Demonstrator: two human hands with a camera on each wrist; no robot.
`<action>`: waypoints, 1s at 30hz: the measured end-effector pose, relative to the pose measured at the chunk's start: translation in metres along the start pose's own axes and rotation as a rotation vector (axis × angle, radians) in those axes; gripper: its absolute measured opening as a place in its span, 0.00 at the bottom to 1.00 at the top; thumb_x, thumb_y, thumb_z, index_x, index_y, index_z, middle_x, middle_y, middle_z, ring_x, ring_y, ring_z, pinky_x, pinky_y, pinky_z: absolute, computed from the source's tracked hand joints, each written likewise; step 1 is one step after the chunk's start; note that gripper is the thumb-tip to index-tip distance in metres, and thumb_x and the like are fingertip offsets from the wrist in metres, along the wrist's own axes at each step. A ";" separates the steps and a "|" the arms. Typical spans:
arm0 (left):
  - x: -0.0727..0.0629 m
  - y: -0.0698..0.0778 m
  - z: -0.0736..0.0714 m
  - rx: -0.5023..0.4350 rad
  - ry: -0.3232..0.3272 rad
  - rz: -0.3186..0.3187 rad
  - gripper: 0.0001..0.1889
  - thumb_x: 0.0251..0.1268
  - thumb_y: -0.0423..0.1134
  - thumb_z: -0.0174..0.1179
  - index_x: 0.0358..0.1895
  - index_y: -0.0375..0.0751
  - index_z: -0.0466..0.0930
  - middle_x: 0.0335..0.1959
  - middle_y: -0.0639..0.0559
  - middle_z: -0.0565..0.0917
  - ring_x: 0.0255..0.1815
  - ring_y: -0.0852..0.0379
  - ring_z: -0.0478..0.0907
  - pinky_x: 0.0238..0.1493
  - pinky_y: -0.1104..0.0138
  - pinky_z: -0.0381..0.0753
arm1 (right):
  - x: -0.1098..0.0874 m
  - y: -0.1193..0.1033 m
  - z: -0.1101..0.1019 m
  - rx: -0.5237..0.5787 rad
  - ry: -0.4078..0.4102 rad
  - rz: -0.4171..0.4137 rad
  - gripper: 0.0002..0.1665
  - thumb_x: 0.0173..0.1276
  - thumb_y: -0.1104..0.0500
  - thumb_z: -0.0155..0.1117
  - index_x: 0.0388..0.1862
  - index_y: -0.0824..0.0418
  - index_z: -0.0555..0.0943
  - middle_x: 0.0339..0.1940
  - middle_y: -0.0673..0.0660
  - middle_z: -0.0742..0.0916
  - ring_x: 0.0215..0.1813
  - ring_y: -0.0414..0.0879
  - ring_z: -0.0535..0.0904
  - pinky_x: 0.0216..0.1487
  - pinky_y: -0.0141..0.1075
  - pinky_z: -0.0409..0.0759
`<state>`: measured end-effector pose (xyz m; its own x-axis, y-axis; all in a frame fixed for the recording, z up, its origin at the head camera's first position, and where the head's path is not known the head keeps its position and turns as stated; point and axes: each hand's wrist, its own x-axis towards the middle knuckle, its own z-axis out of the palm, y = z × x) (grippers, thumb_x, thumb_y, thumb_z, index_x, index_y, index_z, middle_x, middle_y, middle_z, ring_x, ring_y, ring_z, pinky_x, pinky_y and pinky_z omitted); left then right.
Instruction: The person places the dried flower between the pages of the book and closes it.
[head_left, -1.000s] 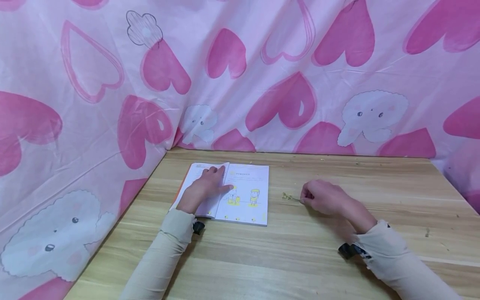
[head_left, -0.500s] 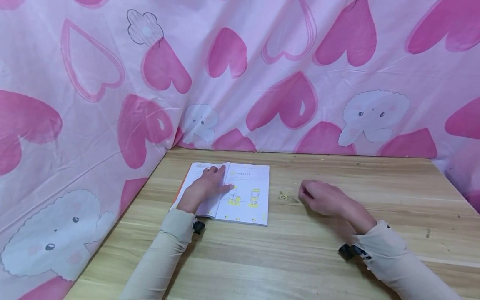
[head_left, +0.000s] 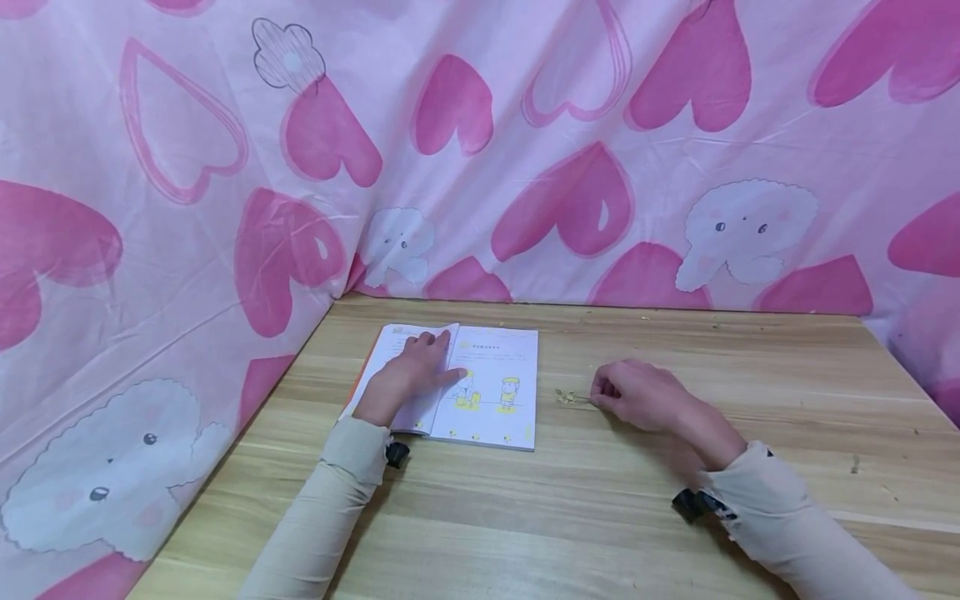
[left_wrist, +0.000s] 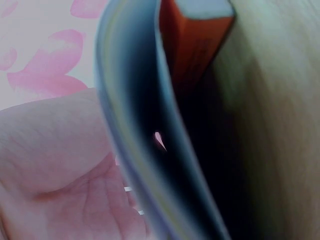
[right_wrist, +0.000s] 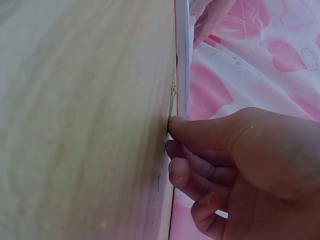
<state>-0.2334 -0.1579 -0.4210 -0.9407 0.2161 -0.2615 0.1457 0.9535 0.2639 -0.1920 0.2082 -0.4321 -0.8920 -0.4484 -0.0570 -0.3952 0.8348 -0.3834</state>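
An open book (head_left: 495, 425) with yellow cartoon figures lies on the table. My left hand (head_left: 408, 375) rests spread across its left page and the fold, thumb reaching onto the right page. In the left wrist view the palm (left_wrist: 70, 210) shows beside the curved pages (left_wrist: 135, 130); the fingertips are hidden. To the right of the book lies a small dried flower sprig (head_left: 566, 396), its yellowish head toward the book. My right hand (head_left: 637, 396) pinches its stem end between thumb and forefinger, low at the tabletop. In the right wrist view the sprig (right_wrist: 173, 92) juts past the thumb tip.
The wooden table (head_left: 480, 517) carries small plant crumbs near its back edge and at the right. A pink heart-patterned cloth (head_left: 525, 167) hangs behind and along the left side. Black straps with cameras (head_left: 693, 504) sit at both wrists.
My right hand let the sprig lie just off its fingertips half a second ago and now has it by the stem, slightly further left. The left hand and book stay put.
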 end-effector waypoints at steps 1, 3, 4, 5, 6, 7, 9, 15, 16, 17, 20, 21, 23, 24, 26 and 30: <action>0.000 0.000 0.000 0.004 0.001 0.003 0.47 0.81 0.61 0.59 0.90 0.45 0.48 0.86 0.35 0.60 0.87 0.32 0.56 0.82 0.39 0.66 | -0.001 0.000 0.000 -0.006 0.005 -0.009 0.05 0.77 0.56 0.71 0.37 0.49 0.87 0.32 0.45 0.85 0.36 0.40 0.77 0.39 0.39 0.77; 0.000 0.000 0.000 0.008 0.001 0.002 0.46 0.81 0.61 0.59 0.90 0.45 0.48 0.86 0.35 0.60 0.86 0.32 0.56 0.82 0.40 0.66 | -0.001 -0.001 0.000 -0.022 0.013 -0.025 0.05 0.77 0.57 0.70 0.38 0.50 0.87 0.33 0.44 0.85 0.36 0.40 0.77 0.39 0.39 0.78; 0.000 0.000 0.000 0.007 0.000 0.003 0.46 0.81 0.61 0.59 0.90 0.44 0.48 0.85 0.35 0.60 0.86 0.32 0.56 0.82 0.40 0.66 | -0.002 -0.001 0.001 -0.027 0.016 -0.032 0.05 0.78 0.58 0.70 0.38 0.50 0.87 0.33 0.44 0.85 0.37 0.40 0.77 0.39 0.39 0.78; 0.000 0.000 0.000 0.005 -0.001 0.001 0.46 0.81 0.61 0.59 0.90 0.45 0.48 0.85 0.35 0.60 0.86 0.32 0.56 0.82 0.40 0.66 | -0.003 -0.001 0.001 -0.034 0.021 -0.046 0.06 0.78 0.58 0.69 0.38 0.50 0.86 0.33 0.44 0.85 0.37 0.39 0.78 0.39 0.40 0.79; 0.000 0.000 0.000 0.003 -0.001 0.000 0.46 0.81 0.60 0.59 0.90 0.45 0.48 0.86 0.35 0.60 0.86 0.32 0.56 0.82 0.40 0.66 | -0.003 -0.001 0.001 -0.040 0.026 -0.055 0.06 0.78 0.59 0.68 0.37 0.50 0.86 0.34 0.44 0.86 0.37 0.39 0.78 0.40 0.40 0.80; 0.000 0.000 0.000 0.003 -0.001 0.000 0.46 0.81 0.60 0.59 0.90 0.45 0.48 0.85 0.35 0.60 0.86 0.32 0.56 0.82 0.40 0.67 | -0.003 0.000 0.001 -0.043 0.029 -0.064 0.06 0.78 0.59 0.67 0.37 0.50 0.86 0.34 0.44 0.86 0.38 0.39 0.78 0.40 0.41 0.80; 0.000 0.000 0.000 0.000 -0.003 -0.001 0.46 0.81 0.60 0.59 0.90 0.45 0.48 0.86 0.35 0.60 0.86 0.32 0.55 0.82 0.40 0.67 | -0.003 0.001 0.002 -0.046 0.031 -0.081 0.07 0.78 0.59 0.66 0.37 0.50 0.85 0.35 0.43 0.86 0.39 0.39 0.79 0.41 0.42 0.81; 0.001 -0.001 0.000 0.000 -0.006 0.003 0.46 0.81 0.60 0.59 0.90 0.45 0.48 0.86 0.35 0.60 0.86 0.32 0.56 0.81 0.39 0.67 | -0.002 0.005 0.004 -0.008 0.028 -0.088 0.06 0.81 0.58 0.63 0.40 0.51 0.82 0.36 0.44 0.84 0.40 0.39 0.78 0.43 0.40 0.80; 0.001 -0.001 0.000 -0.001 -0.006 0.002 0.46 0.81 0.61 0.59 0.90 0.46 0.48 0.86 0.35 0.60 0.86 0.32 0.56 0.81 0.38 0.68 | -0.002 0.005 0.004 0.005 0.029 -0.085 0.06 0.82 0.58 0.62 0.40 0.52 0.82 0.36 0.45 0.84 0.40 0.39 0.78 0.43 0.40 0.80; 0.001 -0.001 0.000 -0.002 -0.007 0.001 0.47 0.81 0.61 0.59 0.90 0.46 0.48 0.86 0.35 0.60 0.86 0.32 0.56 0.81 0.38 0.68 | -0.002 0.005 0.004 0.017 0.030 -0.081 0.06 0.82 0.58 0.62 0.40 0.52 0.81 0.36 0.45 0.83 0.40 0.40 0.77 0.42 0.39 0.79; 0.001 -0.001 0.000 -0.004 -0.006 0.000 0.47 0.81 0.61 0.59 0.90 0.46 0.47 0.86 0.35 0.59 0.87 0.32 0.55 0.81 0.38 0.67 | 0.000 0.005 0.004 0.053 0.036 -0.069 0.06 0.84 0.58 0.61 0.41 0.54 0.80 0.34 0.47 0.82 0.39 0.41 0.76 0.42 0.37 0.77; 0.001 -0.001 0.000 -0.004 -0.004 0.001 0.47 0.81 0.61 0.59 0.90 0.46 0.47 0.86 0.35 0.59 0.87 0.32 0.55 0.81 0.38 0.67 | 0.001 0.004 0.003 0.063 0.039 -0.070 0.06 0.84 0.58 0.60 0.41 0.54 0.80 0.34 0.47 0.82 0.39 0.41 0.76 0.42 0.36 0.77; 0.000 -0.001 0.000 -0.007 -0.001 0.001 0.46 0.81 0.60 0.59 0.90 0.46 0.47 0.86 0.35 0.60 0.87 0.32 0.55 0.81 0.38 0.67 | 0.002 0.002 0.003 0.085 0.043 -0.070 0.06 0.84 0.57 0.60 0.42 0.54 0.80 0.34 0.47 0.82 0.38 0.41 0.76 0.41 0.35 0.76; 0.000 -0.001 0.000 -0.009 0.001 0.002 0.46 0.81 0.60 0.59 0.90 0.46 0.48 0.86 0.35 0.60 0.87 0.32 0.55 0.81 0.38 0.67 | 0.002 0.001 0.004 0.097 0.047 -0.070 0.06 0.84 0.58 0.59 0.42 0.54 0.79 0.34 0.47 0.82 0.38 0.41 0.76 0.40 0.35 0.76; -0.001 0.000 -0.001 -0.014 0.004 0.001 0.46 0.81 0.60 0.59 0.90 0.46 0.48 0.86 0.35 0.60 0.87 0.32 0.55 0.81 0.38 0.67 | 0.004 0.000 0.004 0.119 0.058 -0.072 0.06 0.84 0.58 0.59 0.42 0.54 0.79 0.34 0.48 0.82 0.38 0.40 0.76 0.40 0.34 0.76; -0.001 0.001 -0.001 -0.018 0.002 0.000 0.46 0.81 0.60 0.59 0.90 0.47 0.47 0.86 0.35 0.60 0.87 0.32 0.55 0.81 0.38 0.67 | 0.007 -0.004 0.005 0.157 0.075 -0.068 0.05 0.83 0.58 0.59 0.43 0.54 0.79 0.34 0.48 0.82 0.38 0.41 0.77 0.39 0.34 0.77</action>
<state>-0.2322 -0.1578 -0.4196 -0.9411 0.2162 -0.2599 0.1405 0.9494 0.2810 -0.1956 0.1995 -0.4356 -0.8805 -0.4723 0.0407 -0.4214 0.7405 -0.5236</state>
